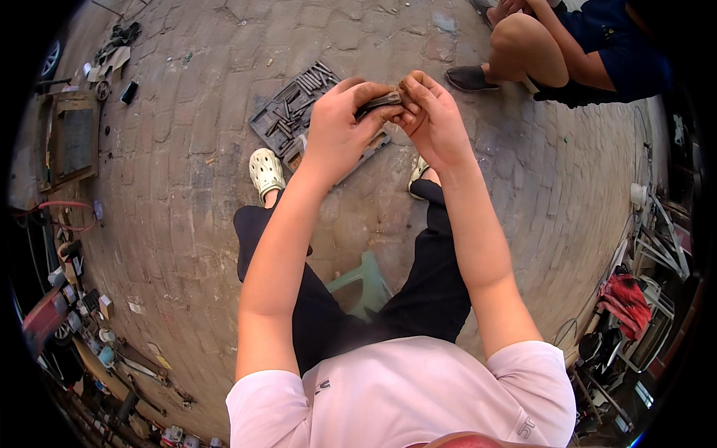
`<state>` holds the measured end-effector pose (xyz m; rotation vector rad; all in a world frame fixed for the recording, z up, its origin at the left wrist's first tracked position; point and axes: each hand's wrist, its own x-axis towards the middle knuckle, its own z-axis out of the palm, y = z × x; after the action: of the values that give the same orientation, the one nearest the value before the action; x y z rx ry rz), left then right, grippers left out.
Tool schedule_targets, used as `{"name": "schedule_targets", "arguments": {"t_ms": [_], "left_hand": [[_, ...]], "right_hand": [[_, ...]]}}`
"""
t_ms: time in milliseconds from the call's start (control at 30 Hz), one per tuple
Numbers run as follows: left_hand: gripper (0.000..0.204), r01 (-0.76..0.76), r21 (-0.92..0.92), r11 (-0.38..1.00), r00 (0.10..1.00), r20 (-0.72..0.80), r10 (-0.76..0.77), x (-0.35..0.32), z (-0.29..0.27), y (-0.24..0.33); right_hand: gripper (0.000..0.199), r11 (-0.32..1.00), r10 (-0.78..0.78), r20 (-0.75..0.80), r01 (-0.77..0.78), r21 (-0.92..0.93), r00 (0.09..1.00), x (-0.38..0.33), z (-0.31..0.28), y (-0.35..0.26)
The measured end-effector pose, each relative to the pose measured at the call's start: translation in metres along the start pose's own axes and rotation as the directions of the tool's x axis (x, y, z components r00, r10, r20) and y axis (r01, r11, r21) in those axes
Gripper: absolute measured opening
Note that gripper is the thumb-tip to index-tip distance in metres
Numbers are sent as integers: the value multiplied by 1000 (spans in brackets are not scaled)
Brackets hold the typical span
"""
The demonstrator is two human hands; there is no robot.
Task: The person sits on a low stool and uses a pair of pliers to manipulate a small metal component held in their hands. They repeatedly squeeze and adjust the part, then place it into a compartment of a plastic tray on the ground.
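Observation:
Above an open tool case, my two hands meet in front of me. My left hand [340, 123] is closed round a dark metal piece [382, 101] with a shiny end, long and narrow; its exact kind cannot be made out. Against that shiny end, my right hand [437, 123] has its fingertips pinched together, and whatever lies between them is hidden. Brown grime covers the fingers. Below on the ground, the grey tool case [263, 119] holds several loose metal sockets and bits [282, 125], partly covered by my left hand and forearm.
A person [590, 60] in dark clothes squats at the far right. My legs straddle a pale green plastic stool [366, 287] on brick paving. At left stand a metal box [71, 138] and a red hose [67, 204]; scattered tools lie lower left. A red cloth [626, 306] lies among metal frames at right.

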<state>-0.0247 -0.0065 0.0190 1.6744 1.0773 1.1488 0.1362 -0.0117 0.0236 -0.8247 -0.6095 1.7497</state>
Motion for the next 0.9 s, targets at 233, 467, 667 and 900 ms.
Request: {"name": "schedule_targets", "arguments": {"t_ms": [233,467,667,900], "left_hand": [[26,12,13,1000,999,31,-12,4,-5,0],[33,254,-258,932,966,121,-230,2,-4,-4],[37,275,-370,887,961,90,-260,2,9,-5],[36,331,-570,752,937,107,-332,6,2,7]], "right_hand": [[7,923,44,-58,-62,-380,997,-6,-11,-12],[33,581,-52,66,83,-810,997,-2,-17,-1],[26,835,-152,-9,123,-537,988,2,-9,-12],[23,946,-191,-6,182,-268,982,6,-23,-7]]}}
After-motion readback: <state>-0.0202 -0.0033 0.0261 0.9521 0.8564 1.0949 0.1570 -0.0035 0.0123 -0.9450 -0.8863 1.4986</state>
